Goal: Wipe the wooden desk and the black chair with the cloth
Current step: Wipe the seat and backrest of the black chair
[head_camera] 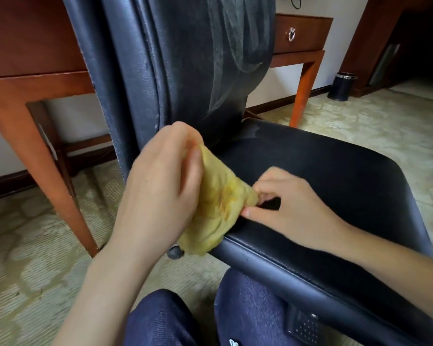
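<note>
Your left hand (160,186) grips yellow cloth (218,203) at top corner, fingers closed on it. Your right hand (288,206) pinches cloth's right edge between thumb and fingertips. Cloth stretched over left edge of black chair (335,176) seat, long axis running from upper left down to seat rim. Wooden desk (35,78) stands behind chair.

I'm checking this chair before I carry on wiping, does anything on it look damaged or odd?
Yes. The chair backrest shows pale curved wipe streaks on its upper right, and its left edge seam looks worn and flaking. A small pale smear sits at the back of the seat. The cloth, held by both hands, looks yellowed.
</note>
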